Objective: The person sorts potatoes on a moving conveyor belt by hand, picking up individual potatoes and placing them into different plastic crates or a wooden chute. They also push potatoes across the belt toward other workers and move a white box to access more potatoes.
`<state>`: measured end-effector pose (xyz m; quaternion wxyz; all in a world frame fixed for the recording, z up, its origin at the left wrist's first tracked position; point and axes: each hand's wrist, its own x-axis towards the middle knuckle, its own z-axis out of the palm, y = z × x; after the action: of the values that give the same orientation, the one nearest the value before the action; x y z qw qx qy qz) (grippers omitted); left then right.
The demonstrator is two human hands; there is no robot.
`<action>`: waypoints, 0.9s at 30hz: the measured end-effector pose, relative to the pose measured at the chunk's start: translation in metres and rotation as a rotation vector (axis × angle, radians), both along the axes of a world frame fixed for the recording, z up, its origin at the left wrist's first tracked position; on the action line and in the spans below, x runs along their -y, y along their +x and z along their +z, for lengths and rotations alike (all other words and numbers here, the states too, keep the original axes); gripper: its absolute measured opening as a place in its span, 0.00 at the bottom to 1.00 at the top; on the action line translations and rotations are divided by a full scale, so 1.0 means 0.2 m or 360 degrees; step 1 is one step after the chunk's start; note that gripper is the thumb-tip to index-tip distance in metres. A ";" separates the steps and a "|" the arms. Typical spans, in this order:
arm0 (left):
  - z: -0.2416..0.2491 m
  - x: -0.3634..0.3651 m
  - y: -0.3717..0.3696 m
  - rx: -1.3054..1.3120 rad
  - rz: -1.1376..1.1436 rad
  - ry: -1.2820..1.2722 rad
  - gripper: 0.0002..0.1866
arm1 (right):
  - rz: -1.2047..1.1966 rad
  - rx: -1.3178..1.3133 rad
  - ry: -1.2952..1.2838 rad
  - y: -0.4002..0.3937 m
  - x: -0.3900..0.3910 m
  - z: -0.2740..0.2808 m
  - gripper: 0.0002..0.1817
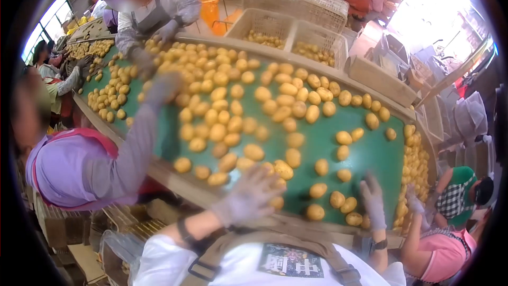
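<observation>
At lower centre of the frame, the wearer's grey-gloved left hand point(248, 193) is spread, fingers fanned, over yellow oval potatoes point(283, 169) near the front edge of the green sorting belt point(365, 153). Toward lower right, the grey-gloved right hand point(373, 201) rests flat with fingers extended, holding nothing, just beside a potato cluster point(344, 201). Beige plastic crates point(288, 34) stand at upper centre beyond the belt.

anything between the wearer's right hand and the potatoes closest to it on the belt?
Nothing visible. The right gloved hand hovers over the green conveyor belt, with yellow-brown oval potatoes just beside its fingers. The left gloved hand, blurred, is over other potatoes further left.
</observation>
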<state>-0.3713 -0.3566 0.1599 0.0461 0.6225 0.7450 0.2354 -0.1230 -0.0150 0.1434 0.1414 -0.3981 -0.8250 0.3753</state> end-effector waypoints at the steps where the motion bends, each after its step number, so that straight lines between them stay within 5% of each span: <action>1: -0.01 -0.06 0.01 -0.0018 -0.0054 -0.0014 0.25 | 0.0035 -0.0013 -0.0092 -0.02 0.00 -0.02 0.24; 5: -0.03 -0.17 -0.05 -0.0234 -0.0131 -0.0279 0.18 | 0.0078 -0.0188 0.0237 -0.18 -0.13 -0.01 0.26; 10: -0.08 -0.02 -0.31 -0.0352 0.0207 -0.0214 0.12 | -0.0384 -0.0582 -0.0361 -0.58 -0.28 -0.12 0.24; 12: -0.05 0.11 -0.48 -0.0416 0.0356 -0.0312 0.12 | -0.0148 -0.0510 -0.0227 -0.78 -0.19 -0.17 0.25; 14: -0.18 0.26 -0.69 -0.0824 0.0721 -0.0354 0.13 | 0.0176 -0.0405 0.0370 -0.97 -0.11 -0.33 0.28; 17: -0.21 0.56 -0.95 -0.0903 0.1247 -0.0622 0.20 | 0.0371 -0.0592 -0.0547 -1.26 0.22 -0.25 0.29; 21: -0.03 0.64 -0.90 -0.0782 0.1455 -0.0799 0.25 | 0.1197 -0.0294 -0.0263 -1.32 0.40 -0.14 0.27; 23: -0.02 0.71 -0.80 -0.0779 0.1429 -0.0695 0.26 | 0.1506 -0.0234 -0.0519 -1.36 0.30 0.13 0.22; 25: 0.01 0.75 -0.72 -0.0769 0.1420 -0.0622 0.26 | 0.1141 -0.0503 0.0491 -1.41 0.00 0.04 0.17; 26: 0.03 0.75 -0.65 -0.0761 0.1418 -0.0602 0.26 | 0.0930 -0.0543 0.0686 -1.46 -0.25 -0.04 0.17; 27: 0.05 0.74 -0.58 -0.0751 0.1417 -0.0584 0.27 | 0.0715 0.0134 0.1172 -1.48 -0.50 -0.12 0.20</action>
<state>-0.4882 -0.5039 0.1692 -0.1187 0.2641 0.9559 -0.0482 -0.4184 0.0852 0.1195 0.1549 -0.1466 -0.9751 0.0608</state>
